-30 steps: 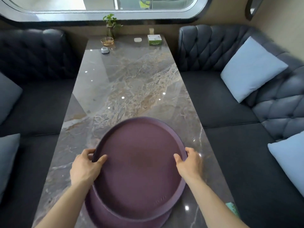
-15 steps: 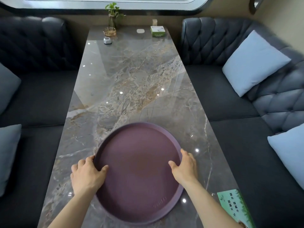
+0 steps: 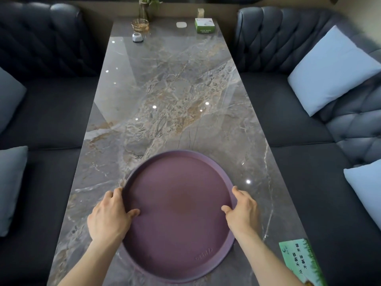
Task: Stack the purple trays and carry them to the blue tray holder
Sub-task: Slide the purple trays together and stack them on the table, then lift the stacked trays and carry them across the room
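Round purple trays point(image 3: 179, 215) lie stacked on the near end of the marble table point(image 3: 165, 96); only the top one shows fully, with a sliver of a lower rim at its near edge. My left hand point(image 3: 109, 215) grips the left rim, thumb inside the tray. On the right rim sits my right hand point(image 3: 243, 213), thumb inside too, fingers over the edge. No blue tray holder is in sight.
Dark tufted sofas flank the table, with pale blue cushions point(image 3: 329, 69) on both sides. At the far end stand a plant vase point(image 3: 145, 9), a glass ashtray point(image 3: 140, 25), a small white device point(image 3: 137, 37) and a green box point(image 3: 204, 25). A green card point(image 3: 301, 261) lies near right.
The top tray has dropped from a tilted, offset position onto the lower tray, now aligned over it. Both hands stayed on the rim. The camera tilted further down.
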The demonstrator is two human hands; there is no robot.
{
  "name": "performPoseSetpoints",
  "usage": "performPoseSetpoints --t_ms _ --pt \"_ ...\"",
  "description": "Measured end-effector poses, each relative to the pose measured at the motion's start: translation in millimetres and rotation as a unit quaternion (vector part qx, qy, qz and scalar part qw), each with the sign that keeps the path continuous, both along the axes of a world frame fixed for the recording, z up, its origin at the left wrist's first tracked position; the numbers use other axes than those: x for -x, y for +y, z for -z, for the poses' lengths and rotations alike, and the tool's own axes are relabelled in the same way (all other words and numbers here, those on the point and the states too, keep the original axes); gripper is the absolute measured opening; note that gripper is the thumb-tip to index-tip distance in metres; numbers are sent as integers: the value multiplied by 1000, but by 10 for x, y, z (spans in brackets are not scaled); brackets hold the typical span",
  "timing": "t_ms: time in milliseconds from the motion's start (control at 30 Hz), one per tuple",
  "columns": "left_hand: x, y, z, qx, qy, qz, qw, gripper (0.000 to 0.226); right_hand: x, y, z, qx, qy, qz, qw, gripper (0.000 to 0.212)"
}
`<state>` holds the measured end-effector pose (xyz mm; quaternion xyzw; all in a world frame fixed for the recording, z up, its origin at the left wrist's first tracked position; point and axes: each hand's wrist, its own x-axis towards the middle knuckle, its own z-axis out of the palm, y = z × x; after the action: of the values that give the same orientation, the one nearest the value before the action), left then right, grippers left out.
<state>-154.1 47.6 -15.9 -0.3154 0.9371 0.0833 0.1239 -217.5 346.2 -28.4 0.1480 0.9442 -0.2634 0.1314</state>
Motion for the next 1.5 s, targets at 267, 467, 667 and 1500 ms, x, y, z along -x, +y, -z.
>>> performPoseSetpoints --t_ms 267,467,667,1500 --pt "25 29 80 11 49 90 995 99 6 -56 44 -105 25 -128 986 79" --pt "-69 375 292 -102 27 236 966 121 -393 -282 246 -158 50 -302 939 100" --pt "-53 396 332 -99 27 210 972 126 -293 -277 310 -182 43 -334 924 105" --pt "28 -41 250 -255 118 -163 946 115 117 -280 18 -5 -65 1 998 113"
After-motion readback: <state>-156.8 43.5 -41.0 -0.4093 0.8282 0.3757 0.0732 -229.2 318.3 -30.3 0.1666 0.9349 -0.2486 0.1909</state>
